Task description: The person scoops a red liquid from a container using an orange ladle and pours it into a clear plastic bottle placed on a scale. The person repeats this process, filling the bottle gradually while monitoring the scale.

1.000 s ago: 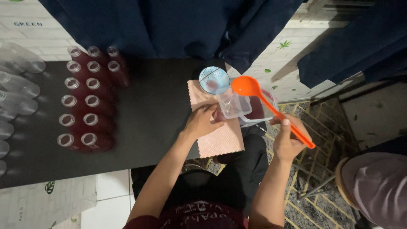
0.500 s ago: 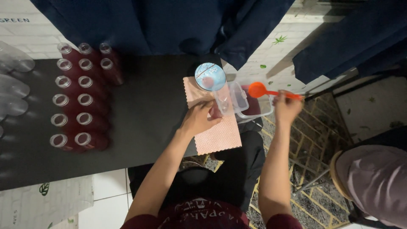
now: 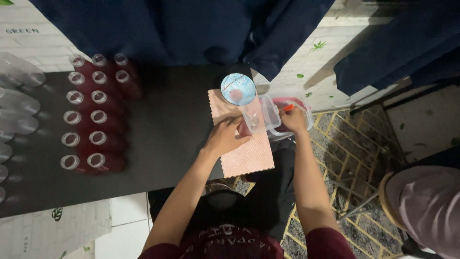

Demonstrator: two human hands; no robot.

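My left hand [image 3: 226, 135] rests on a pink cloth [image 3: 249, 153] at the edge of the black table [image 3: 167, 129] and grips a small clear bottle [image 3: 250, 122] standing there. My right hand [image 3: 293, 117] is closed on the orange ladle handle [image 3: 287, 108]; its scoop is down inside a clear container of dark red liquid [image 3: 287, 117] beside the table. A pale blue funnel [image 3: 238, 88] sits just behind the bottle on the cloth.
Several filled bottles of red liquid [image 3: 93, 115] stand in rows on the table's left half. Empty clear bottles [image 3: 17, 103] lie at the far left. Dark blue cloth [image 3: 191, 29] hangs behind. Another person's clothing [image 3: 426, 211] shows at lower right.
My right hand lowered the orange ladle from above the bottle down into the container of red liquid. My left hand stayed at the bottle.
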